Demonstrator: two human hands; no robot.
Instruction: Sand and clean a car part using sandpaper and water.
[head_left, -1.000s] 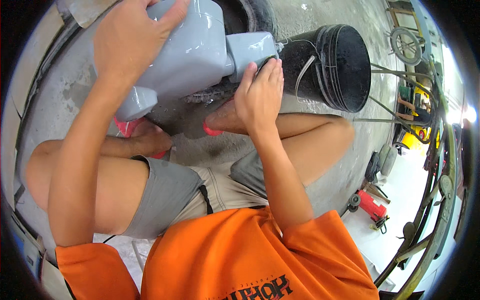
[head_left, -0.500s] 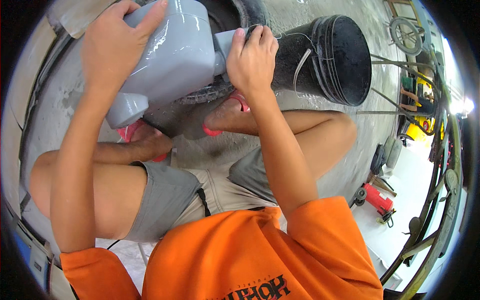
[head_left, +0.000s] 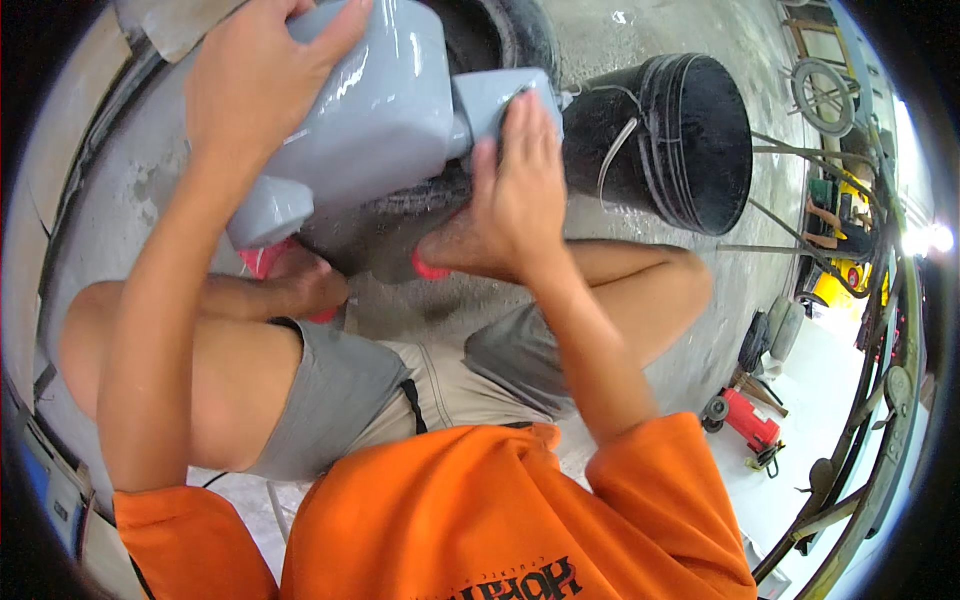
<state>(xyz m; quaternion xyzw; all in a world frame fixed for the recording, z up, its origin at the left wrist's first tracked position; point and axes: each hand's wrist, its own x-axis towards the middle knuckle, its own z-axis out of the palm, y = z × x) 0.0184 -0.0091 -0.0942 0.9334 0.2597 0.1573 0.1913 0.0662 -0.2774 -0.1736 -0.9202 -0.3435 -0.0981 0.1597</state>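
Observation:
A glossy grey moulded part (head_left: 390, 120), wet-looking, has a large rounded body and a smaller boxy end on each side. It is held over a dark tyre (head_left: 535, 40) lying on the floor. My left hand (head_left: 255, 85) grips the top left of the body, thumb spread along its upper face. Flat against the right-hand boxy end lies my right hand (head_left: 522, 180), its fingers straight and close together. A small dark edge shows by those fingertips; whether something lies under them is hidden. The hand is slightly blurred.
A black bucket (head_left: 700, 145) with a wire handle lies tipped to the right of the tyre. My feet in red sandals (head_left: 265, 258) are close below the grey part. Metal rods (head_left: 780, 248), a red cylindrical tool (head_left: 750, 418) and a bent metal frame (head_left: 895, 400) are at the right.
The grey part has shifted slightly right and down in view. My right hand has gone from curled fingers on the boxy end's top edge to straight fingers flat on its face.

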